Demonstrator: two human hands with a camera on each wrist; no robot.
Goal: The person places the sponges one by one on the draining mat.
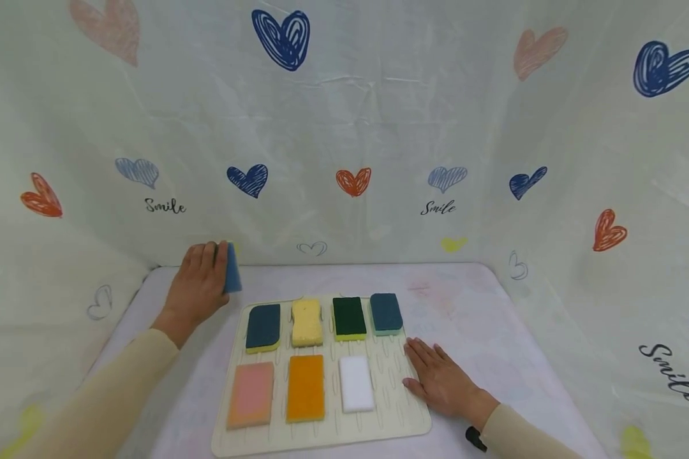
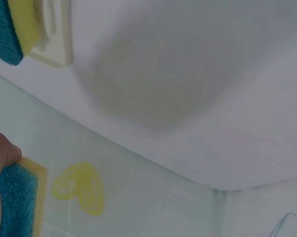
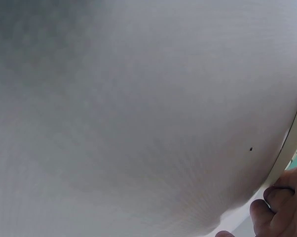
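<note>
At the back left of the table, my left hand [image 1: 201, 280] grips a blue scouring sponge [image 1: 232, 271], held up on its edge beyond the mat's corner. The left wrist view shows the same sponge [image 2: 18, 197] with its rough blue face and yellow foam side, the thumb along its edge. My right hand [image 1: 442, 379] lies with fingers extended at the right edge of a cream ridged mat [image 1: 402, 414]. Closest to those fingers on the mat is a blue-green sponge [image 1: 386, 312].
The mat's far row also bears a dark blue sponge [image 1: 263, 325], a yellow notched sponge [image 1: 307, 324] and a dark green one [image 1: 349, 317]. Nearer lie pink [image 1: 250, 394], orange [image 1: 305, 389] and white [image 1: 356, 384] sponges. A heart-printed curtain [image 1: 321, 134] surrounds the table.
</note>
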